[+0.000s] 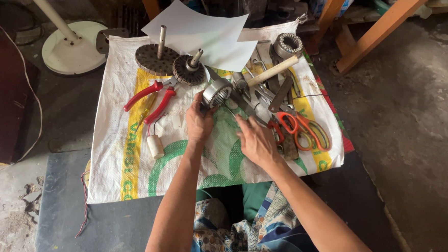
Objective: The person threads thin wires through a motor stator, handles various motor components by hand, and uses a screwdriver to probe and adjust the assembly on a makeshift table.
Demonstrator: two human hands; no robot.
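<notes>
a round metal motor stator (216, 93) is gripped by the left hand (198, 123), fingers closed round its lower-left edge, and is held just above the white woven sack (118, 162) spread over the work surface. the right hand (257, 142) is laid flat, palm down, fingers loosely together and stretched twd the metal tools below the stator; nothing is clamped in it (whether the fingertips actually touch a tool cannot be told). just right of that hand orange-handled scissors (301, 129) are seen, w/ a wooden-handled hammer (272, 71) lying slantwise above them and a 2nd ring-shaped stator (287, 45) at the sack's top right corner. to the left of the held stator red-handled pliers (148, 100) are laid, and a small white cylinder w/ red wires (155, 146) sits below them. two rotors w/ shafts (172, 62) are stood near the top edge, partly under a white paper sheet (204, 32).
</notes>
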